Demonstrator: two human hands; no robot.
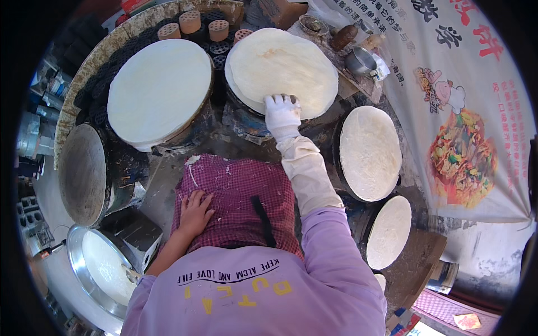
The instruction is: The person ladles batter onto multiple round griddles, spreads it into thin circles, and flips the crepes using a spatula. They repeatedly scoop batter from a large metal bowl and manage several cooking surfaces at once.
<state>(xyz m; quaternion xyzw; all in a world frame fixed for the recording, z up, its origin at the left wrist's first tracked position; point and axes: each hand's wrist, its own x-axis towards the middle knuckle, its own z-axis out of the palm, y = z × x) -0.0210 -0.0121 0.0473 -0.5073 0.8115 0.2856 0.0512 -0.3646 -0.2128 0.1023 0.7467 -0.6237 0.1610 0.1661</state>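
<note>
My right hand (284, 112), in a white glove with soiled fingertips, is at the near edge of a large thin flatbread (277, 71) on a round griddle. Its fingers are curled, and whether they pinch the edge is hidden. A smaller pale sheet with a browned patch lies over the wider one there. My bare left hand (196, 213) rests on the checked apron (239, 180) over my lap, fingers apart, holding nothing. Left of the gloved hand, a smooth white batter sheet (159, 90) covers another griddle. Flatbreads on the right griddles (370, 153) look paler and drier.
A bare griddle (82, 174) stands at the left, above a metal basin (77, 269) of white batter. Perforated coal briquettes (218, 30) line the curved back wall. A metal cup (360, 61) sits on a board at the back right, beside a printed banner (462, 147).
</note>
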